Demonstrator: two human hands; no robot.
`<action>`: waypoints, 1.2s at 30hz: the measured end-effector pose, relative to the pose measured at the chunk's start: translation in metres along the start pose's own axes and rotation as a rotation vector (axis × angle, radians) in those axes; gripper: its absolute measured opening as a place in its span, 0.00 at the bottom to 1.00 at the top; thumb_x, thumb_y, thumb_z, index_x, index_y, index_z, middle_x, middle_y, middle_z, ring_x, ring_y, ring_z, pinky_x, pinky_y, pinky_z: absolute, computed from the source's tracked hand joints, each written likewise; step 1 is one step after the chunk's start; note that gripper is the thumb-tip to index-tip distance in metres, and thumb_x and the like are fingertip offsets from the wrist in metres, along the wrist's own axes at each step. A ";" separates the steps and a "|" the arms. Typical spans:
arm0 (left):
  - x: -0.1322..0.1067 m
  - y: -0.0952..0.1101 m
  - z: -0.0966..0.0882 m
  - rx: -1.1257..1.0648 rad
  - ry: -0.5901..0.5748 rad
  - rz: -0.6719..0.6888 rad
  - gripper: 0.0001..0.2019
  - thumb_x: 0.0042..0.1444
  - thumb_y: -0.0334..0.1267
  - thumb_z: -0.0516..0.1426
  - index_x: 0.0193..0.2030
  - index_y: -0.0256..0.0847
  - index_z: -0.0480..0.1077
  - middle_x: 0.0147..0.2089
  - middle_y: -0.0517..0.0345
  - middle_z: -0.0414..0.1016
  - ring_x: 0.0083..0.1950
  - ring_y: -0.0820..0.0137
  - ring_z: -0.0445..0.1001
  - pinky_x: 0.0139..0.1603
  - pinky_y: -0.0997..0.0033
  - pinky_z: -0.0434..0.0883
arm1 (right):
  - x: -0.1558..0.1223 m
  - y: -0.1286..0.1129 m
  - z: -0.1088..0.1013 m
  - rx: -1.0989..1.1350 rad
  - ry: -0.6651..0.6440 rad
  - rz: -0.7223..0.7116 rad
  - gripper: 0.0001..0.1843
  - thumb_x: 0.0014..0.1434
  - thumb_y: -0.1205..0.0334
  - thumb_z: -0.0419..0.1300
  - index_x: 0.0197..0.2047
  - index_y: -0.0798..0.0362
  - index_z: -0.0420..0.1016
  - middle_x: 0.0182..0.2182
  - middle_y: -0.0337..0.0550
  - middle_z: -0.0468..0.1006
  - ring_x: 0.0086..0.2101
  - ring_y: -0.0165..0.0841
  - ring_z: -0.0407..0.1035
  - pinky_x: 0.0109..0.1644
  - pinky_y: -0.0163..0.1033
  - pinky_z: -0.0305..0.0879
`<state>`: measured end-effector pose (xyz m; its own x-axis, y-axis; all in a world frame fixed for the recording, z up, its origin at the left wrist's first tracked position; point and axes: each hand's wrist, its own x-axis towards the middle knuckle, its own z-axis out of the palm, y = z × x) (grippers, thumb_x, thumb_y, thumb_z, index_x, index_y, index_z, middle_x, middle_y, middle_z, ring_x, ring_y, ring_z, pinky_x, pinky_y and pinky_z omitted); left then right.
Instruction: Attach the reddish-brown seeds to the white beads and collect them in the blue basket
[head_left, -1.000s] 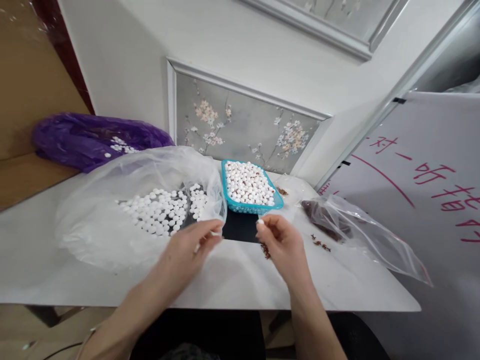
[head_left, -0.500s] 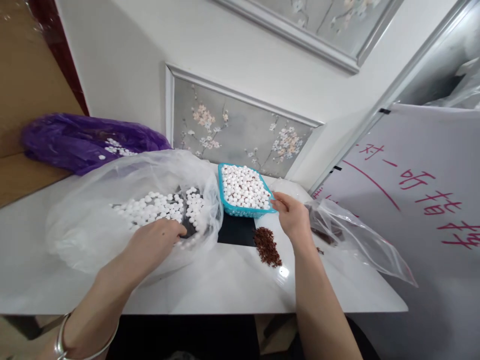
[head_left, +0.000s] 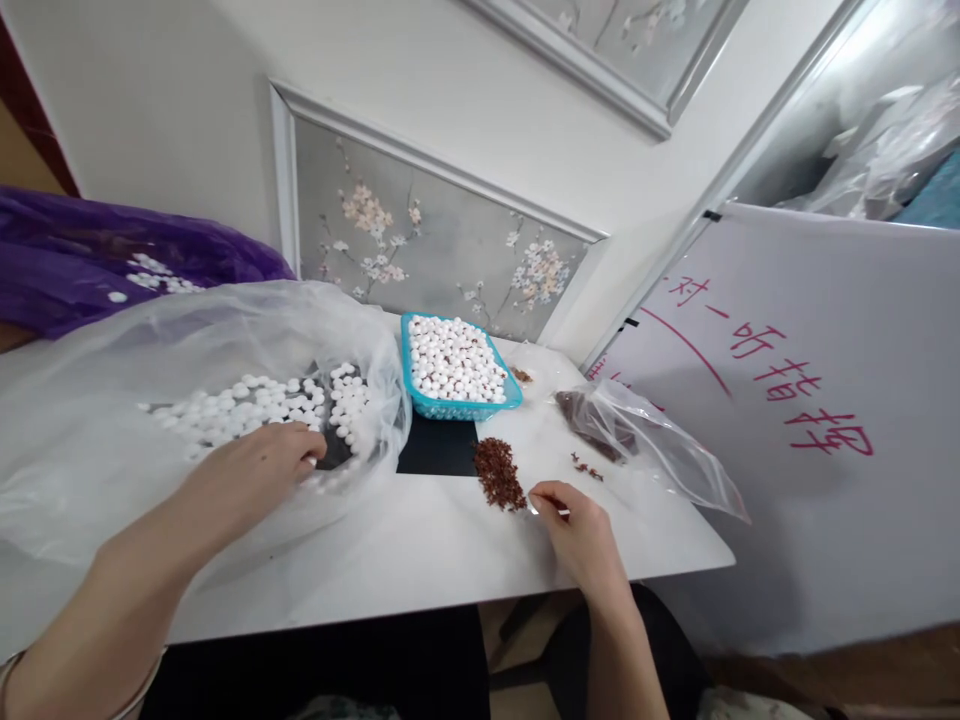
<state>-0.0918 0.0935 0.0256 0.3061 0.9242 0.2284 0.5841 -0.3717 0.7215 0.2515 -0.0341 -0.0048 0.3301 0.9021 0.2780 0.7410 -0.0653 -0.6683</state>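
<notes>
My left hand (head_left: 274, 458) is inside the mouth of a clear plastic bag (head_left: 82, 420), over many loose white foam-like balls (head_left: 259, 400). Its thumb and fingertips are closed together, with a small white ball (head_left: 310, 461) showing at the tips. At the right edge of a pile of small reddish-brown bits (head_left: 499, 472), my right hand (head_left: 574, 525) has its thumb and index finger pinched. Whatever those fingertips hold is too small to make out. Behind the pile sits a blue basket (head_left: 465, 411) heaped with white balls, some showing brown specks.
A dark flat square (head_left: 439, 447) lies partly beneath the basket. On the right is a clear bag (head_left: 637, 430) of brown material, with a few stray bits (head_left: 587, 467) nearby. A purple bag (head_left: 67, 250) is at left. A whiteboard (head_left: 825, 330) borders the table's right side.
My right hand has left the blue basket's edge and come down toward me, beside the brown pile. My left hand stays in the bag. The view has shifted to the right.
</notes>
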 end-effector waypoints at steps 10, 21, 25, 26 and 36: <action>-0.028 0.067 0.008 -0.635 0.146 -0.121 0.14 0.49 0.42 0.62 0.42 0.44 0.72 0.34 0.62 0.76 0.34 0.72 0.72 0.36 0.78 0.69 | -0.009 -0.005 0.020 -0.059 -0.034 -0.025 0.09 0.54 0.65 0.55 0.31 0.50 0.76 0.30 0.41 0.77 0.31 0.36 0.70 0.37 0.39 0.64; -0.059 0.092 0.068 -1.622 -0.311 -0.660 0.05 0.54 0.26 0.59 0.36 0.31 0.76 0.37 0.53 0.76 0.34 0.79 0.76 0.39 0.85 0.75 | -0.019 0.002 0.020 -0.088 0.022 -0.096 0.10 0.61 0.60 0.50 0.32 0.52 0.70 0.30 0.44 0.74 0.29 0.35 0.68 0.34 0.38 0.64; -0.060 0.088 0.073 -1.749 -0.315 -0.725 0.07 0.54 0.22 0.57 0.37 0.30 0.76 0.35 0.51 0.75 0.32 0.78 0.77 0.37 0.86 0.75 | -0.022 0.005 0.028 -0.106 0.030 -0.104 0.09 0.60 0.61 0.52 0.33 0.51 0.71 0.32 0.44 0.75 0.31 0.36 0.69 0.36 0.38 0.63; -0.060 0.087 0.074 -1.773 -0.321 -0.730 0.07 0.55 0.23 0.57 0.38 0.30 0.76 0.35 0.51 0.75 0.32 0.78 0.77 0.36 0.86 0.75 | -0.022 0.005 0.029 -0.110 0.031 -0.106 0.09 0.60 0.61 0.52 0.32 0.51 0.72 0.33 0.44 0.75 0.32 0.36 0.69 0.36 0.38 0.63; -0.065 0.095 0.077 -1.822 -0.399 -0.699 0.02 0.52 0.32 0.62 0.32 0.35 0.74 0.29 0.57 0.72 0.25 0.81 0.72 0.28 0.86 0.73 | -0.028 -0.003 0.030 -0.065 0.116 -0.112 0.10 0.61 0.59 0.51 0.31 0.52 0.70 0.32 0.45 0.73 0.32 0.36 0.68 0.36 0.39 0.64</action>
<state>0.0012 -0.0087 0.0287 0.6767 0.6792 -0.2843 -0.5820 0.7299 0.3585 0.2223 -0.0461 -0.0312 0.3062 0.8500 0.4287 0.8119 0.0020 -0.5839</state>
